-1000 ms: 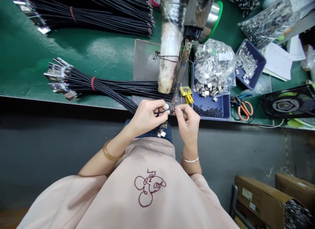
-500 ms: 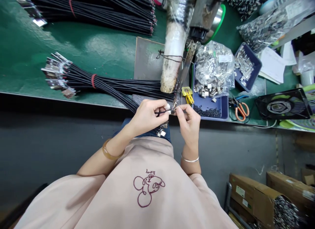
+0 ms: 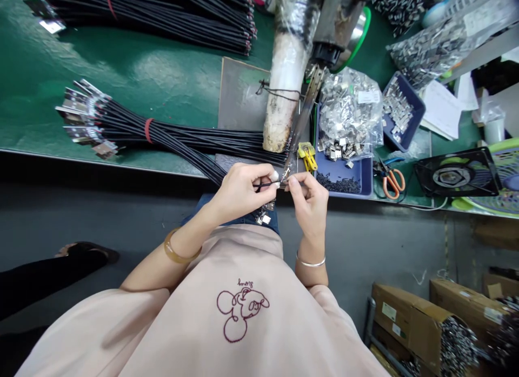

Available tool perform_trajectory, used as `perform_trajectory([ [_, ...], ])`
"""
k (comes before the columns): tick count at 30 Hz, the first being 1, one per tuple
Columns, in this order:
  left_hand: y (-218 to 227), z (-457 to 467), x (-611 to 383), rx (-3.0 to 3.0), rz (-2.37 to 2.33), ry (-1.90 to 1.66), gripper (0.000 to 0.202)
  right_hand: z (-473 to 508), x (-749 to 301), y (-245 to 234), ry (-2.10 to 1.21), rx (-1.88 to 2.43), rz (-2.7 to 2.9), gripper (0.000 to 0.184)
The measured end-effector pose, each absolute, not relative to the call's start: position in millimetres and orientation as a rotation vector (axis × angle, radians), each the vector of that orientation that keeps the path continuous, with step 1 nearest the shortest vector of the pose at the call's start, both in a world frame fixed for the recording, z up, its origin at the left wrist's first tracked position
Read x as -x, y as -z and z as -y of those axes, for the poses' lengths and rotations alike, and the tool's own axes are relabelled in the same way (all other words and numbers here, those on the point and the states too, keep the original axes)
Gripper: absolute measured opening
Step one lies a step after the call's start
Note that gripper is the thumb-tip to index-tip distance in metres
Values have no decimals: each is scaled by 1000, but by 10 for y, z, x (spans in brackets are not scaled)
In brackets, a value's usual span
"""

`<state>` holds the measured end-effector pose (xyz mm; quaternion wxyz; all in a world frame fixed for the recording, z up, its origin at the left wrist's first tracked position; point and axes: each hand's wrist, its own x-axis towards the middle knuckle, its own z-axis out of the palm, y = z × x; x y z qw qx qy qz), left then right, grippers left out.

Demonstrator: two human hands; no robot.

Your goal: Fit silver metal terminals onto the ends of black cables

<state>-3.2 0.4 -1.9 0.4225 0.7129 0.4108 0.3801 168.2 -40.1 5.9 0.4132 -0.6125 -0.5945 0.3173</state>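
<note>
My left hand (image 3: 241, 189) pinches a thin black cable (image 3: 263, 186) near its end, with white covers on some fingertips. My right hand (image 3: 311, 201) is closed at the cable's tip, thumb against finger. Whatever small piece it pinches is too tiny to make out. Both hands meet just below the lower end of a narrow metal rail (image 3: 302, 120). Left of them, a bundle of black cables (image 3: 178, 139) tied with a red band lies on the green table (image 3: 162, 79). Metal connectors (image 3: 263, 217) hang below my left hand, over my lap.
A blue tray (image 3: 367, 177) with bagged metal shells and small black parts stands to the right. A yellow clip-like tool (image 3: 308, 156), orange-handled pliers (image 3: 393, 183) and a black fan (image 3: 456, 174) lie along the edge. A wrapped white tube (image 3: 281, 96) hangs above. Someone's leg (image 3: 52, 271) shows at left.
The view has shifted slightly, moving the table things a little left. Another person's leg and shoe have come into view at the left. Both hands keep their pinch at nearly the same spot.
</note>
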Motion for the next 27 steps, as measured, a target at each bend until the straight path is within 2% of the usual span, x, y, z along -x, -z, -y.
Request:
perform_trajectory([
  [7,12,-7,33,-1804,-1043,-927,11,413,-1676,-77,-761,1566,1542,26],
  [14,6,-8,64,-1883,-1021,-843,12,435,-1636,-106,-393,1554,1763,30],
  [18,5,-13,103,-1761,-904,-894,16,488,-1690,-157,-462,1479,1491,17],
  [21,-29,-23,146,-1678,-816,-877,20,549,-1718,-228,-447,1400,1301,14],
  [25,-82,-40,190,-1604,-748,-842,20,567,-1689,-248,-455,1378,1429,3],
  [27,-89,-40,184,-1568,-752,-844,19,540,-1660,-208,-577,1388,1484,6],
])
